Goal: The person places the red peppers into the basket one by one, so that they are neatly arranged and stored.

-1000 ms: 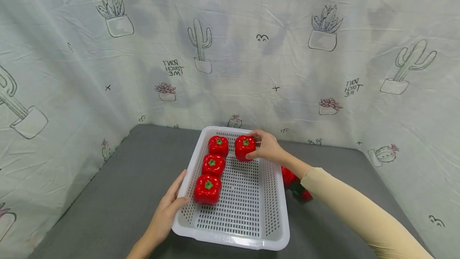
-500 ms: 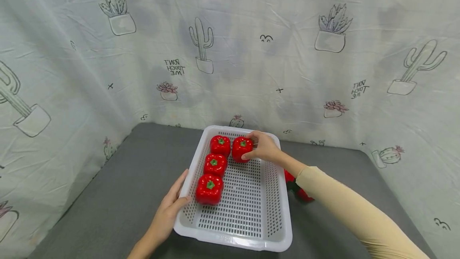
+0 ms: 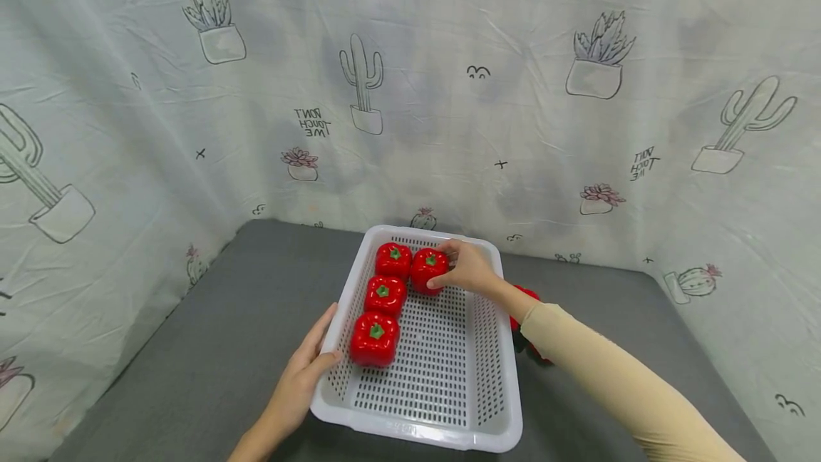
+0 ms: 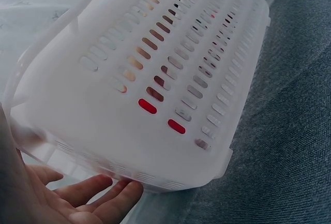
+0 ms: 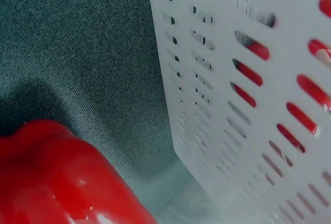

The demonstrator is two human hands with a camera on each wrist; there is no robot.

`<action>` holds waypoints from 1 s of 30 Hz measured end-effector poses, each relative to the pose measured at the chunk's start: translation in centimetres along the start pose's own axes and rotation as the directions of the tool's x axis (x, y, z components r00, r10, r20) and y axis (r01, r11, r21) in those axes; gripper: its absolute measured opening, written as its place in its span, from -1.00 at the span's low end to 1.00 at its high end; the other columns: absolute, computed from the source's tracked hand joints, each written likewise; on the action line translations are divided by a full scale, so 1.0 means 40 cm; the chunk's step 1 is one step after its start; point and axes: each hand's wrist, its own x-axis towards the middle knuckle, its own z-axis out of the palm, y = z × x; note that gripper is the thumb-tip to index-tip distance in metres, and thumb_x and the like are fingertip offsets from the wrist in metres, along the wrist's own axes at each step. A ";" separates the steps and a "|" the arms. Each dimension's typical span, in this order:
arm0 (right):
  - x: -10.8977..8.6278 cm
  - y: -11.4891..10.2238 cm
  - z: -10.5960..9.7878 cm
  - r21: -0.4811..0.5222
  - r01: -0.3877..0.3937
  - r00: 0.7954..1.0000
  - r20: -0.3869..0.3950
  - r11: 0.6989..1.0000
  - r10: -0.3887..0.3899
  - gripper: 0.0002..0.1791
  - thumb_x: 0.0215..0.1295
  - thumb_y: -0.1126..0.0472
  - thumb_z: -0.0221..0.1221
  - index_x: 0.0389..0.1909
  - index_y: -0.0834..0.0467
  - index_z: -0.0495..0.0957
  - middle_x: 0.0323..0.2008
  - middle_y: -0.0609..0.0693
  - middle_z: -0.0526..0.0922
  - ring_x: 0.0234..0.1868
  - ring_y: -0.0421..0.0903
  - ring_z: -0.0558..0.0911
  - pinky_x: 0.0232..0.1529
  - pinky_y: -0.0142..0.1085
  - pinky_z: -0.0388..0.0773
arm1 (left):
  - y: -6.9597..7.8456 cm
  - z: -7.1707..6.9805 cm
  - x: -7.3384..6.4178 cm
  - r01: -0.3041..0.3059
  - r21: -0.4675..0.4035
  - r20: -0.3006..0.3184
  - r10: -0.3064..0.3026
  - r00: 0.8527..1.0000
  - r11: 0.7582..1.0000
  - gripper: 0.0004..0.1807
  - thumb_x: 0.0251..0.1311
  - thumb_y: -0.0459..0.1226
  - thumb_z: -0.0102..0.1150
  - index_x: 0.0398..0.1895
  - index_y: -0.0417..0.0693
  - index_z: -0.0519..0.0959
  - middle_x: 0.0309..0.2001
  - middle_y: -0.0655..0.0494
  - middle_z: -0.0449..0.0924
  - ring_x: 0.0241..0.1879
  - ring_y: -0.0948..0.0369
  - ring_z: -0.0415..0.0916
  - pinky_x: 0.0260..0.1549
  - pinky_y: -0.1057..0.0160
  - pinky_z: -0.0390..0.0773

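Note:
My right hand [image 3: 467, 268] reaches over the right side of a white perforated plastic basket [image 3: 426, 432] and grips a red bell pepper [image 3: 423, 273] with a green stem. That pepper is in the far part of the basket, right beside the farthest of three others lined up along the left side: a far pepper [image 3: 388, 265], a middle pepper [image 3: 381, 303] and a near pepper [image 3: 369, 348]. With the thumb over the left rim, my left hand [image 3: 296, 381] holds the basket. The left wrist view shows its fingers [image 4: 116, 203] against the basket's outer wall [image 4: 170, 167].
Right of the basket, partly hidden by my right sleeve [image 3: 590, 355], lie red peppers [image 3: 527, 292]; one pepper [image 5: 57, 177] fills the lower left of the right wrist view. A grey cloth [image 3: 269, 269] covers the table. Behind hangs a pale curtain [image 3: 423, 127] with cactus drawings.
My right hand has moved slightly left with its pepper, closing the gap to the far pepper in the row. The left hand keeps its hold on the rim.

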 end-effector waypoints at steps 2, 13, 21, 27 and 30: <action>-0.003 0.000 0.002 0.003 0.004 1.000 -0.006 1.000 -0.004 -0.28 -0.13 0.20 0.57 0.12 0.19 0.51 -0.01 0.06 0.63 0.00 0.02 0.59 -0.06 -0.15 0.61 | -0.002 -0.001 -0.002 0.001 0.000 0.000 -0.001 1.000 1.000 -0.28 0.35 -0.36 -0.03 0.54 0.25 0.10 0.45 -0.10 0.15 0.19 -0.22 0.35 -0.17 -0.20 0.58; -0.022 -0.007 0.013 0.017 0.038 0.999 -0.020 0.999 -0.037 -0.25 -0.12 0.22 0.57 0.17 0.24 0.52 0.03 0.08 0.62 -0.01 0.02 0.60 -0.01 -0.13 0.58 | -0.009 -0.006 -0.013 0.011 0.027 -0.015 -0.010 1.000 1.000 -0.27 0.32 -0.33 0.02 0.54 0.22 0.10 0.45 -0.12 0.15 0.20 -0.21 0.35 -0.18 -0.17 0.60; -0.039 -0.013 0.022 0.029 0.029 0.999 -0.033 0.999 -0.028 -0.28 -0.13 0.24 0.57 0.13 0.28 0.52 -0.01 0.09 0.64 -0.03 0.02 0.61 -0.01 -0.14 0.59 | -0.018 -0.011 -0.021 0.006 0.025 -0.004 -0.006 1.000 1.000 -0.27 0.33 -0.32 0.02 0.54 0.23 0.09 0.46 -0.10 0.12 0.21 -0.22 0.33 -0.17 -0.17 0.59; -0.048 -0.018 0.027 0.007 0.029 0.998 -0.052 1.000 -0.029 -0.28 -0.13 0.19 0.57 0.11 0.27 0.53 -0.05 0.06 0.64 -0.07 0.00 0.60 -0.04 -0.16 0.60 | -0.023 -0.017 -0.027 -0.003 0.016 0.009 0.003 1.000 1.000 -0.28 0.35 -0.31 0.00 0.54 0.23 0.08 0.48 -0.08 0.07 0.25 -0.21 0.28 -0.14 -0.16 0.58; -0.051 -0.022 0.030 -0.020 0.021 0.998 -0.066 1.000 -0.023 -0.27 -0.14 0.18 0.57 0.11 0.26 0.53 -0.06 0.05 0.64 -0.09 -0.02 0.59 -0.07 -0.17 0.60 | -0.025 -0.020 -0.030 -0.008 0.016 0.014 0.008 1.000 1.000 -0.28 0.35 -0.30 0.00 0.54 0.23 0.07 0.48 -0.08 0.06 0.26 -0.21 0.26 -0.12 -0.17 0.58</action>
